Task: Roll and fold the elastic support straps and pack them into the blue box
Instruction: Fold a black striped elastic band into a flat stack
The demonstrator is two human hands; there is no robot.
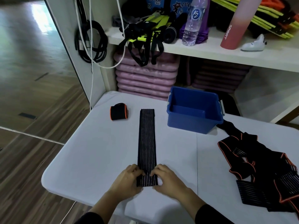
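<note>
A long black elastic strap with thin white stripes [146, 139] lies flat on the white table [90, 147], running away from me. My left hand [127, 179] and my right hand [168, 178] pinch its near end, which is folded over on itself. An empty blue box [194, 109] stands behind and to the right of the strap. A rolled black strap with orange edging [119, 112] sits at the far left. A pile of loose black and orange straps [262, 168] lies on the right.
Behind the table a white shelf [202, 50] carries a water bottle [193, 23], a pink bottle [237, 25] and tangled straps. Stacked pink cushions [145, 76] sit under it. A mirror [32, 62] and wooden floor lie to the left.
</note>
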